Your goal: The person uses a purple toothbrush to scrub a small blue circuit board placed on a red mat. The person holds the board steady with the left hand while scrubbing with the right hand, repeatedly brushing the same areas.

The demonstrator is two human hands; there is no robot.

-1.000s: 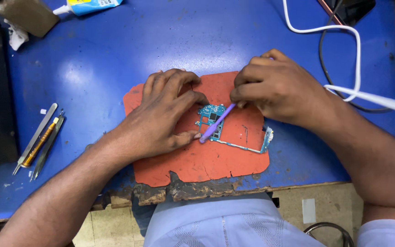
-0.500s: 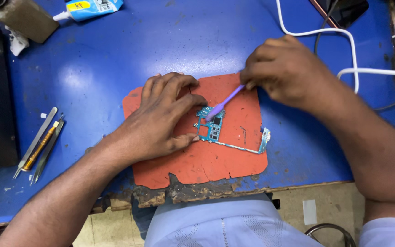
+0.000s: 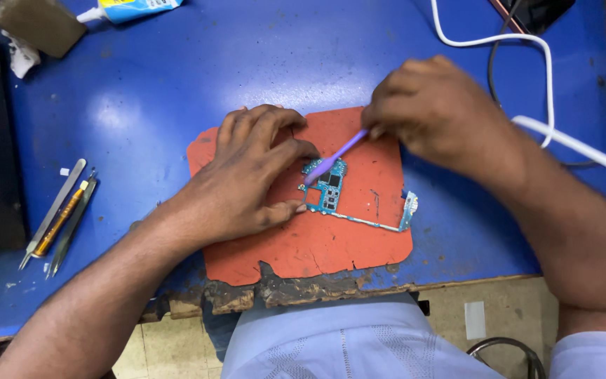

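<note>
Left hand (image 3: pixel 247 179) laid flat on an orange mat (image 3: pixel 317 245), fingers (image 3: pixel 275 151) spread a little and pressing down on the near edge of a small teal circuit board (image 3: pixel 327 186); thumb tip touching the board's lower left corner, forefinger tip just beside its upper corner. Right hand (image 3: pixel 436 112) curled into a loose fist above and to the right of the board, fingers pressed together and pinching the handle of a thin purple brush (image 3: pixel 334 158). Brush slanted down to the left from those fingers, its tip resting on the top of the board, right next to the left forefinger. Board lying flat near the middle of the mat, with a narrow strip running out to the right and ending in a small upright tab, well clear of both hands. Mat set on a blue surface (image 3: pixel 177 70), worn and crumbling along its front edge. Far to the left of the left hand, a small bunch of metal tweezers (image 3: pixel 61 214) lying side by side. Beyond the right hand, a white cable (image 3: pixel 527 42) looping across the surface. At the far top left, a tube of glue (image 3: pixel 131 8) and a brown block (image 3: pixel 33 24), well apart from the fingers.
</note>
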